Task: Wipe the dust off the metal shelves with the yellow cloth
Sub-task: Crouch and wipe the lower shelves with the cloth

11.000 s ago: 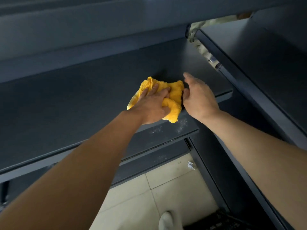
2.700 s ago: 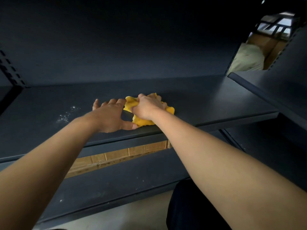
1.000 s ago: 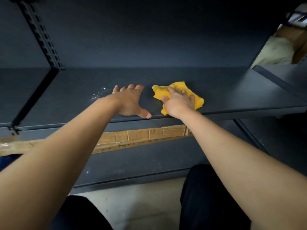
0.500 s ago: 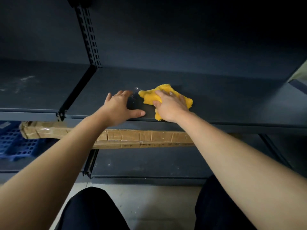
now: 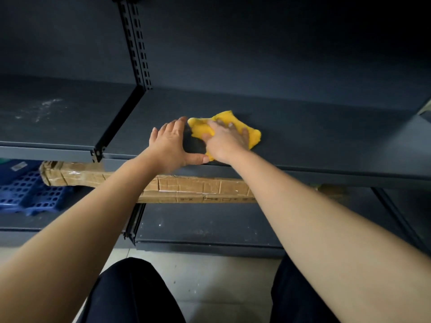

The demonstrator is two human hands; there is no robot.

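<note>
The left hand [image 5: 171, 145] lies flat on the dark grey metal shelf [image 5: 326, 141], fingers straight and thumb splayed along the front edge. Just right of it, the crumpled yellow cloth [image 5: 253, 136] sits under the right hand [image 5: 225, 141], whose spread fingers press it down without gripping. Even pressure and overlapping strokes would serve best, and the left hand blocks any leftward sweep. Far left of the hands, a neighbouring shelf [image 5: 46, 108] shows pale dust streaks beyond a slotted steel upright [image 5: 137, 43]. Below the hands lie a blue perforated plastic crate [image 5: 23, 192] and a long taped cardboard box [image 5: 191, 190].
</note>
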